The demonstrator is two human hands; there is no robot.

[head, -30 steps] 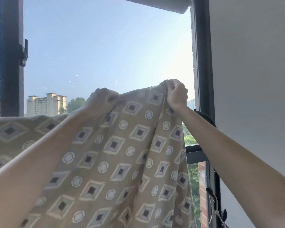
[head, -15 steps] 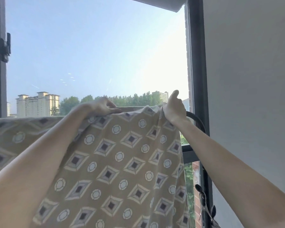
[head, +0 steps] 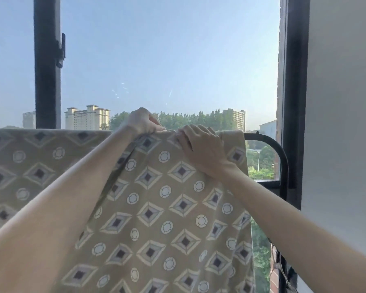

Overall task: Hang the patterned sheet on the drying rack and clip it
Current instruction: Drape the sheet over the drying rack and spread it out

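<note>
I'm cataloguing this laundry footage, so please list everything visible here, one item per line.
patterned sheet: one, tan with diamonds and circles, spread across the lower frame, top edge level with the rack's bar
drying rack: one, black tube, curved end bare right of the sheet
window frame: black, uprights at left and right
latch: one, black, on the left upright
wall: white, far right
buildings: several, pale, distant
trees: green band, beyond the sheet's top edge
left hand: one, grips the sheet's top edge
right hand: one, fingers curled over that edge, beside the left
</note>
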